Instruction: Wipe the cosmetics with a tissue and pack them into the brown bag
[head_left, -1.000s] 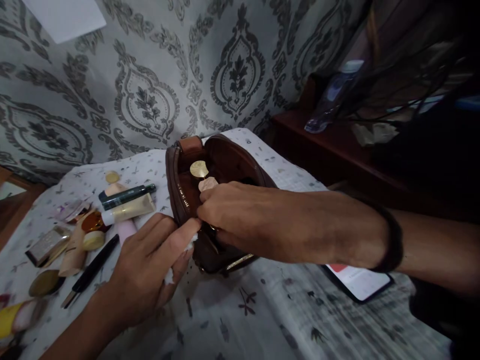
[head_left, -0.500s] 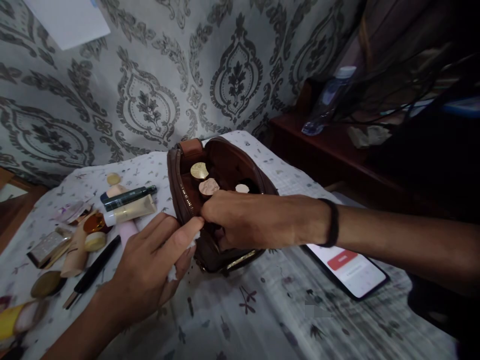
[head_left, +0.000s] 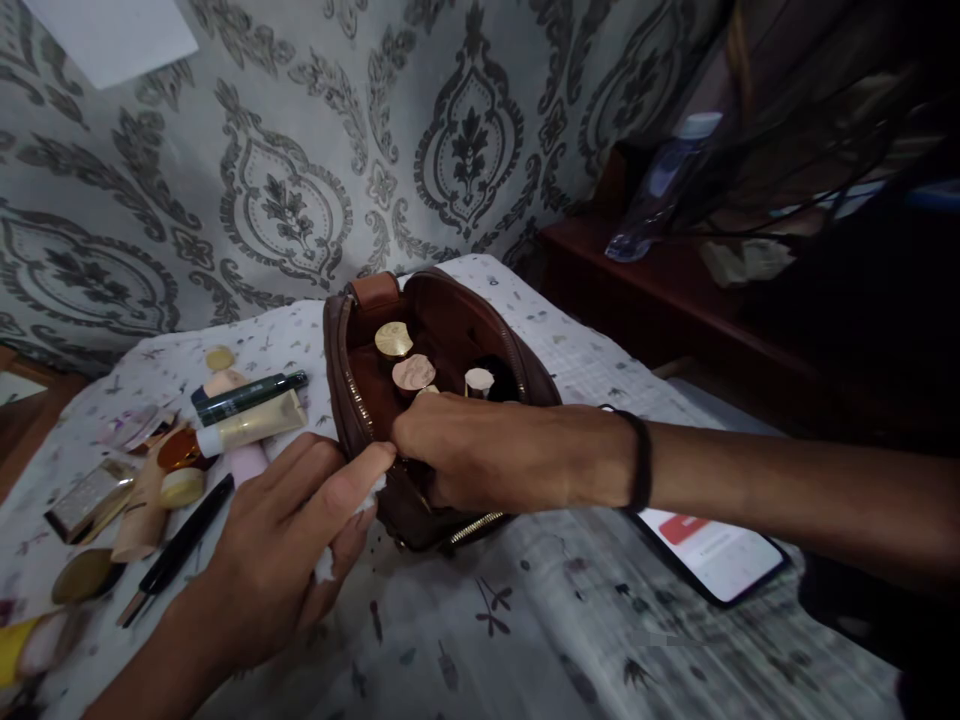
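Note:
An unzipped brown bag [head_left: 534, 372] stands on the patterned sheet, with a gold round-topped item [head_left: 394, 340], a pinkish one [head_left: 413, 373] and a white-topped one [head_left: 478, 381] inside. My right hand [head_left: 502, 455] reaches into its near part; the fingertips are hidden in there. Against the bag's left edge, my left hand [head_left: 300, 545] is closed around a crumpled white tissue [head_left: 325, 565], its index finger and thumb at the rim. Left of that hand lie a cream tube [head_left: 255, 423], a dark green tube [head_left: 247, 396] and a black pen-like item [head_left: 184, 540].
More cosmetics lie at the left, among them a beige tube [head_left: 142, 515] and a glittery case [head_left: 90, 500]. A phone [head_left: 724, 560] with a lit screen is under my right forearm. On the dark red furniture at the back right stands a clear bottle [head_left: 660, 190].
The view has shifted slightly, so most things sit a little further left. My right hand is still in the bag and my left hand still holds the tissue by its edge.

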